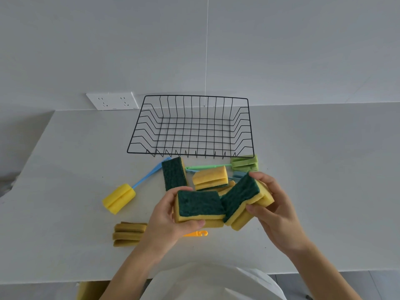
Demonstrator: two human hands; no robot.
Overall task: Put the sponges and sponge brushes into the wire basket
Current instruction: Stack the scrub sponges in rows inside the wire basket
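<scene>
A black wire basket (249, 126) with nothing in it stands at the back of the white counter. My left hand (166, 219) grips a yellow sponge with a dark green scouring face (199, 204), held flat above the counter. My right hand (277, 211) grips a second such sponge (242, 195), tilted. On the counter lie two more scouring sponges (174, 173) (211, 177), a yellow-headed brush with a blue handle (120, 199), a green-headed brush (244, 163), an olive-yellow sponge head (128, 233) and an orange handle tip (200, 233).
A white double wall socket (112, 101) sits left of the basket. The counter (75, 169) has its left edge running diagonally at the far left and its near edge in front of my white-clad body. A thin white cord (207, 50) hangs above the basket.
</scene>
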